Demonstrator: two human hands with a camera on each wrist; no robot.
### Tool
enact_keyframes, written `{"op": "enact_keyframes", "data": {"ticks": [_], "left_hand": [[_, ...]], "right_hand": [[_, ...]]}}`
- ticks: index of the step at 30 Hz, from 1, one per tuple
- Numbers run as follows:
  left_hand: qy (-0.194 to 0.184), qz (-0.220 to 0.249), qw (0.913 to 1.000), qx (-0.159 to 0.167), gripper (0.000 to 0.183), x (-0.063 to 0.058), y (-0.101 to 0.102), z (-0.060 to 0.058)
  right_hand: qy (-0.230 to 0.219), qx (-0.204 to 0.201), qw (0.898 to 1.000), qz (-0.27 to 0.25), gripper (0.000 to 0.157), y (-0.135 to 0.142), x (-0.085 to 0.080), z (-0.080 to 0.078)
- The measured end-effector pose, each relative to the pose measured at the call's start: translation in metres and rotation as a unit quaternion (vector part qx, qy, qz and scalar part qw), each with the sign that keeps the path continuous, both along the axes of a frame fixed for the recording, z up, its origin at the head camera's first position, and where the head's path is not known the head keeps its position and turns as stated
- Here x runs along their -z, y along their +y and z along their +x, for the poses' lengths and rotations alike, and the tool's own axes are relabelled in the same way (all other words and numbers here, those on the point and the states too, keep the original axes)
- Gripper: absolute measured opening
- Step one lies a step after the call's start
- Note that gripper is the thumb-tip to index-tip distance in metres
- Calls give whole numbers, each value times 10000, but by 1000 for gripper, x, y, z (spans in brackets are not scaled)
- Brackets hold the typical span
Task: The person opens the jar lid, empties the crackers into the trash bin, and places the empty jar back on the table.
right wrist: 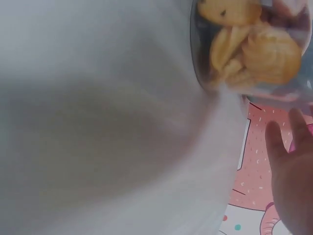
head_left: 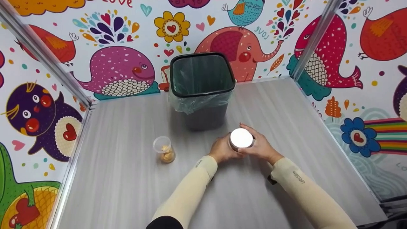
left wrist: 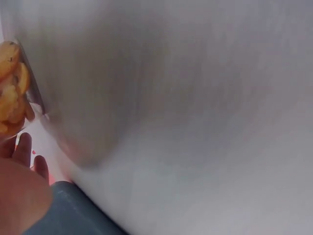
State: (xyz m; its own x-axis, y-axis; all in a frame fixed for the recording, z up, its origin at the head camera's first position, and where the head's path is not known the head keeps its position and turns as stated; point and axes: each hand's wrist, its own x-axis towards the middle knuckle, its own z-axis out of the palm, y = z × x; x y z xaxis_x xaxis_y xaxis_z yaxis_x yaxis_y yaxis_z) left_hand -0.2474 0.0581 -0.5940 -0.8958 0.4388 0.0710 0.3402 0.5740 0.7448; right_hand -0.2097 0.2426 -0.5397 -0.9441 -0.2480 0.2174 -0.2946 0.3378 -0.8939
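Note:
Both hands are around a jar [head_left: 241, 139] with a round, bright white top, near the middle of the table in the head view. Its clear wall shows golden-brown biscuits inside in the left wrist view [left wrist: 11, 93] and the right wrist view [right wrist: 254, 49]. The left hand [head_left: 223, 149] grips the jar's left side. From the right, the right hand [head_left: 261, 144] holds it, thumb in front and fingers behind the top. Farther left stands a clear plastic cup [head_left: 162, 144] with yellowish pieces at its bottom.
Behind the hands stands a dark square bin [head_left: 206, 117] lined with a translucent bag. Printed cartoon panels [head_left: 127, 70] wall the grey table [head_left: 127, 190] at the back and both sides, with metal posts [head_left: 60, 70] at the corners.

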Motion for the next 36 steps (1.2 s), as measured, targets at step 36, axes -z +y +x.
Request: {"op": "enact_keyframes", "data": {"ticks": [36], "left_hand": [[17,-203,9998,-82,88,-3,-1,1]], "right_hand": [[-160,823,9939,-719,90,-16,7,19]]}}
